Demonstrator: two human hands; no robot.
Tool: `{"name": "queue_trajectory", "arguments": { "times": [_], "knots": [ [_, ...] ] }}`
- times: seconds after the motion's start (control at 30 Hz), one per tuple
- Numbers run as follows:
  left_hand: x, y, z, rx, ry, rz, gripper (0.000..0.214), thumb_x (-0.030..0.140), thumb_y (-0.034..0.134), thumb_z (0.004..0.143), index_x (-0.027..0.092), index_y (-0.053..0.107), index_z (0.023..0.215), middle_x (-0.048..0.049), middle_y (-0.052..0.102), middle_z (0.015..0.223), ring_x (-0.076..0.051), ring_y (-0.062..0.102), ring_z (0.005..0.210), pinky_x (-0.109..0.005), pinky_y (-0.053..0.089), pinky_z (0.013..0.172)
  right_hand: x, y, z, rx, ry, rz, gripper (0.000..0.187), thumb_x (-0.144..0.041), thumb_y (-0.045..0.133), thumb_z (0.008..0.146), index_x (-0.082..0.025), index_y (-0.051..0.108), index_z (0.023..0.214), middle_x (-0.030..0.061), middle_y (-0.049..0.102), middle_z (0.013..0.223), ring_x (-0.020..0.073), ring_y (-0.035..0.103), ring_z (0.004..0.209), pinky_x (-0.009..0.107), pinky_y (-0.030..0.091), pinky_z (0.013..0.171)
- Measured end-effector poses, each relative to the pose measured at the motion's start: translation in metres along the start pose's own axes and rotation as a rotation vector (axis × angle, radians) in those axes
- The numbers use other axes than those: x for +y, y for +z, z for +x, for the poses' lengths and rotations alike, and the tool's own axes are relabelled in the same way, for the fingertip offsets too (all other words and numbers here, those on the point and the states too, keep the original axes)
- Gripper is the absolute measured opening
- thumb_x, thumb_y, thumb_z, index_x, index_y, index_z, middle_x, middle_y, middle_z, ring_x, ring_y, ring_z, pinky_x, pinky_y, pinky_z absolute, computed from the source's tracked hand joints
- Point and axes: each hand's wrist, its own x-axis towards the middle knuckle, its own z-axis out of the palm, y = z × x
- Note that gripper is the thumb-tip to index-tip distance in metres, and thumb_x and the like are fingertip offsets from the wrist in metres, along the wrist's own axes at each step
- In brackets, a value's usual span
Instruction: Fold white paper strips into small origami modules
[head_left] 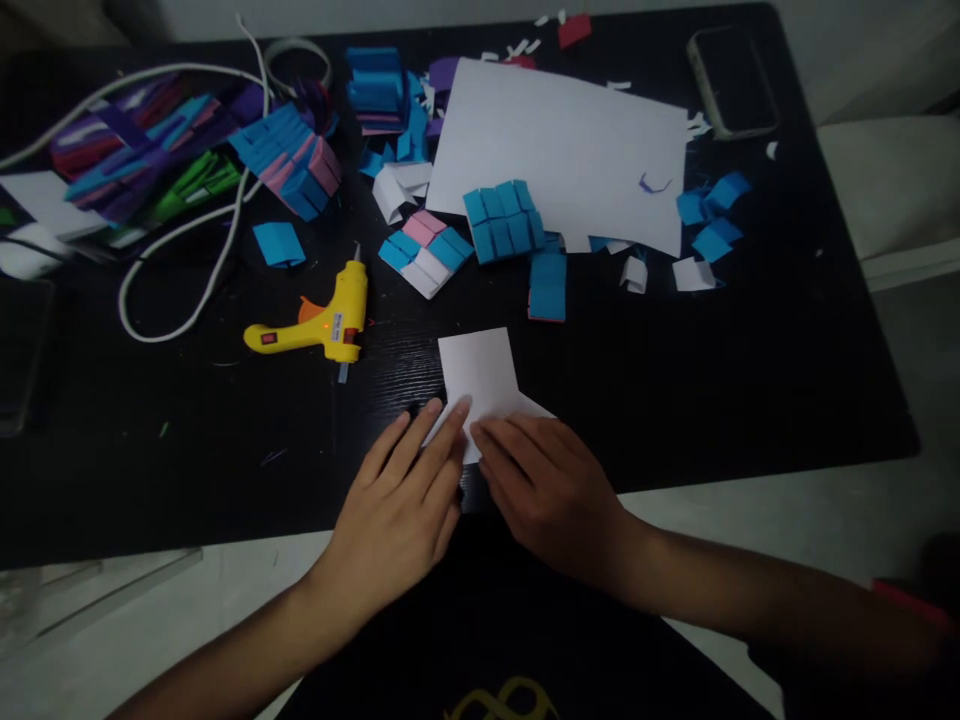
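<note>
A partly folded piece of white paper (480, 365) lies near the front edge of the black table, with a square panel pointing away from me and flaps spreading to both sides. My left hand (409, 490) rests on its left flap, fingers stretched out and slightly apart. On the right flap, my right hand (544, 490) has its fingers bent and close together, gripping the paper; its thumb is hidden. Beyond the paper sit a blue, pink and white folded-paper block (426, 253), a blue block (504, 222) and a narrow blue piece (547, 285).
A yellow glue gun (330, 318) with a lit orange light lies left of the paper. Its neighbour is a looping white cable (217, 285). A large white sheet (562, 140), a phone (733, 80), colored paper bundles (150, 160) and small scraps occupy the back.
</note>
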Motion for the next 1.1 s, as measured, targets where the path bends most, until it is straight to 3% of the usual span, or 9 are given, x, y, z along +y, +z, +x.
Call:
{"name": "queue_trajectory", "arguments": {
  "times": [0.17,0.3,0.43,0.53,0.6,0.7,0.77,1.1],
  "knots": [
    [-0.013,-0.004,0.018,-0.042,0.155,-0.048,0.032,0.012,0.048,0.090,0.008,0.068,0.115,-0.0178,0.045,0.160,-0.032,0.042,0.150,-0.051,0.038,0.122,0.000,-0.002,-0.011,-0.018,-0.002,0.051,0.036,-0.013,0.061,0.097,-0.003,0.066,0.131,0.0161,0.068,0.138,0.0263,0.061,0.129,0.041,0.050,0.105],
    [-0.015,-0.007,0.027,-0.057,0.190,-0.035,0.026,0.012,0.050,0.091,0.009,0.069,0.108,-0.0193,0.057,0.150,-0.032,0.052,0.142,-0.050,0.041,0.120,0.012,-0.005,-0.008,0.068,0.029,0.122,0.029,-0.015,0.059,0.098,-0.005,0.069,0.124,0.0140,0.074,0.127,0.0231,0.067,0.118,0.039,0.052,0.101],
    [-0.014,-0.010,0.033,-0.034,0.203,-0.025,0.019,0.014,0.052,0.094,0.011,0.070,0.099,-0.0178,0.066,0.139,-0.031,0.058,0.136,-0.049,0.041,0.120,0.026,-0.007,-0.002,0.111,0.074,0.064,0.029,-0.017,0.060,0.099,-0.006,0.070,0.123,0.0146,0.074,0.127,0.0258,0.067,0.114,0.042,0.054,0.094],
    [-0.013,-0.008,0.035,-0.008,0.219,0.010,0.020,0.011,0.053,0.096,0.009,0.070,0.106,-0.0180,0.067,0.138,-0.031,0.060,0.134,-0.050,0.042,0.120,0.030,-0.009,-0.001,0.076,0.044,-0.006,0.029,-0.017,0.060,0.099,-0.006,0.070,0.124,0.0153,0.073,0.129,0.0268,0.066,0.115,0.043,0.054,0.094],
    [-0.012,-0.006,0.034,-0.020,0.220,0.043,0.030,0.008,0.053,0.094,0.008,0.068,0.120,-0.0185,0.064,0.142,-0.033,0.058,0.135,-0.051,0.042,0.120,0.030,-0.009,-0.002,0.060,0.032,-0.029,0.030,-0.017,0.060,0.099,-0.005,0.069,0.125,0.0156,0.072,0.131,0.0273,0.065,0.118,0.043,0.054,0.095],
    [-0.010,-0.002,0.031,-0.055,0.198,0.084,0.052,0.006,0.053,0.093,0.007,0.054,0.145,-0.0187,0.060,0.147,-0.035,0.056,0.137,-0.053,0.042,0.119,0.032,-0.009,-0.005,0.062,0.026,-0.013,0.030,-0.017,0.061,0.099,-0.006,0.069,0.126,0.0136,0.071,0.133,0.0262,0.064,0.122,0.041,0.053,0.096],
    [-0.008,0.000,0.029,-0.058,0.177,0.089,0.058,0.005,0.053,0.093,0.008,0.047,0.151,-0.0178,0.060,0.147,-0.035,0.055,0.138,-0.054,0.042,0.119,0.034,-0.009,-0.007,0.081,0.023,0.007,0.029,-0.017,0.063,0.099,-0.007,0.070,0.125,0.0109,0.073,0.132,0.0246,0.066,0.120,0.040,0.053,0.094],
    [-0.003,0.002,0.037,-0.027,0.249,0.033,0.046,-0.002,0.048,0.093,-0.003,0.055,0.138,-0.0229,0.049,0.155,-0.033,0.046,0.146,-0.047,0.046,0.119,0.040,-0.013,-0.010,0.002,-0.064,-0.122,0.034,-0.014,0.063,0.097,-0.005,0.067,0.130,0.0115,0.072,0.133,0.0262,0.064,0.119,0.040,0.052,0.094]
  ]
}}
